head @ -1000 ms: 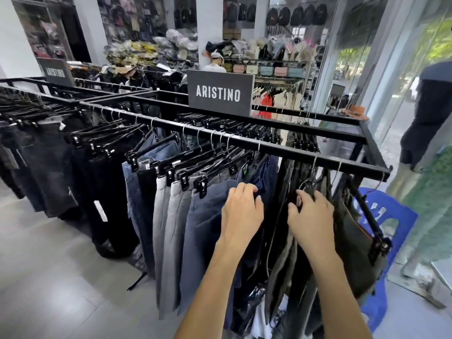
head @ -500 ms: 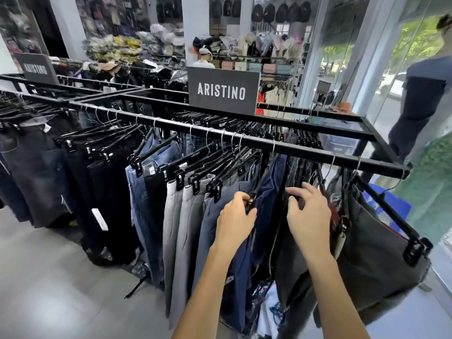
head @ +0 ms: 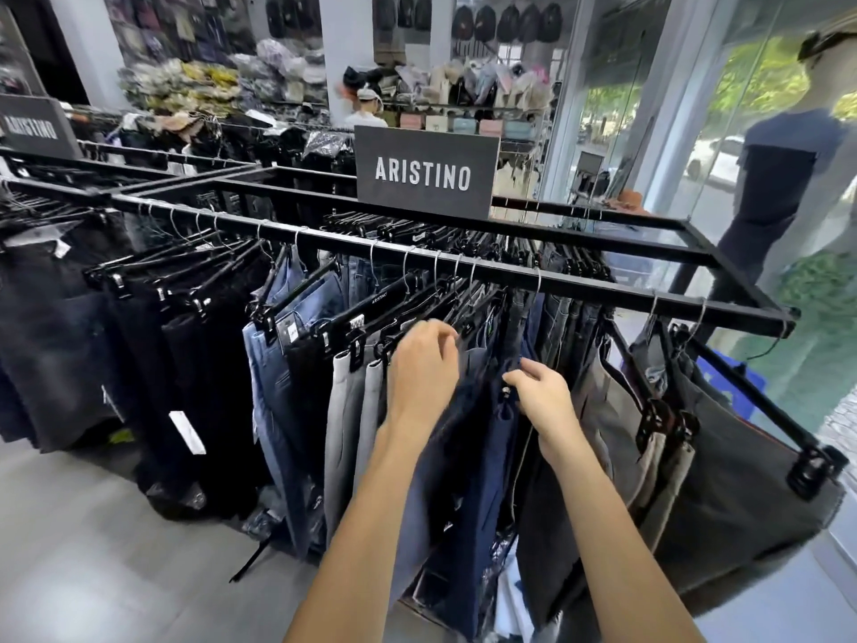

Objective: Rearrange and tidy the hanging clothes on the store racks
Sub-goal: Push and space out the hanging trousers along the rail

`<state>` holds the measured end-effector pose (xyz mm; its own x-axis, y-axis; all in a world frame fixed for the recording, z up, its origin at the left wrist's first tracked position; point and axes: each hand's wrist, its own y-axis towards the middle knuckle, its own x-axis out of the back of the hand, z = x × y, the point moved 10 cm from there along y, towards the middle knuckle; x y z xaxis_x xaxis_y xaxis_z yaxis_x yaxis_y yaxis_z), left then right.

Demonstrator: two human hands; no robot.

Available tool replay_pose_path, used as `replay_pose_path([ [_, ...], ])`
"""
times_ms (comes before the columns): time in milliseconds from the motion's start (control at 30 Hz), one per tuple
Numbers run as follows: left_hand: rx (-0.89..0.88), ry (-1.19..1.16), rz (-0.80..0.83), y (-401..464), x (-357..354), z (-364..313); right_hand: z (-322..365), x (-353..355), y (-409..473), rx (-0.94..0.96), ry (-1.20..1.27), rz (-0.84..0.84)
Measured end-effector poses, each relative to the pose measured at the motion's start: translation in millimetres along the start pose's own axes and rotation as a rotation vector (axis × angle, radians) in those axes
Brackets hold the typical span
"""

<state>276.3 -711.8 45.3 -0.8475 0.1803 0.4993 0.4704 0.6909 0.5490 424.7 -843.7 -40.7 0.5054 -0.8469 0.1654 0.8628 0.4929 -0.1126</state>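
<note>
A black metal rack (head: pixel 603 283) carries many trousers on black clip hangers. My left hand (head: pixel 424 364) reaches up among the hangers in the middle, its fingers curled round the top of a blue-grey pair (head: pixel 417 503); motion blur hides the exact hold. Just to its right, my right hand (head: pixel 540 394) pinches the waistband of navy trousers (head: pixel 491 457) near a clip. Pale grey trousers (head: pixel 343 433) and blue jeans (head: pixel 273 387) hang to the left. On the right end, dark grey trousers (head: pixel 742 457) swing outwards.
An ARISTINO sign (head: pixel 424 176) stands on the rack's far rail. Black trousers (head: pixel 195 387) fill the rail to the left. A dressed mannequin (head: pixel 788 178) stands by the glass front at the right, with a blue object (head: pixel 737 382) below it. Grey floor lies at the lower left.
My left hand has risen from the blue-grey fabric to the hanger tops. My right hand has moved left from the dark grey trousers onto the navy pair.
</note>
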Motion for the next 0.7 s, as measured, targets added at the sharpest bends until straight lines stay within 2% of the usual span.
replay_pose_path([
  [67, 0.015, 0.171, 0.054, 18.1, 0.0, 6.5, -4.3, -1.2, 3.3, -0.017, 0.046, -0.014],
  [133, 0.088, 0.303, 0.228, 26.3, -18.7, 20.6, -4.2, -3.1, 5.1, -0.021, 0.085, -0.02],
  [200, 0.136, 0.275, 0.388, 21.2, -40.2, 26.8, -3.9, -6.1, 6.5, -0.022, 0.118, -0.021],
  [267, 0.18, 0.152, 0.482, 10.4, -57.4, 25.1, -4.6, -9.4, 9.6, -0.02, 0.157, -0.019],
  [367, 0.225, -0.029, 0.521, -0.1, -72.8, 19.8, -7.1, -14.9, 15.0, -0.021, 0.161, -0.002],
  [500, 0.269, -0.222, 0.651, -24.4, -103.7, 10.7, -8.0, -11.1, 26.4, -0.037, 0.184, 0.019],
  [700, 0.282, -0.287, 0.558, -38.8, -114.5, 11.3, -9.3, -18.1, 40.2, -0.076, 0.21, 0.132],
])
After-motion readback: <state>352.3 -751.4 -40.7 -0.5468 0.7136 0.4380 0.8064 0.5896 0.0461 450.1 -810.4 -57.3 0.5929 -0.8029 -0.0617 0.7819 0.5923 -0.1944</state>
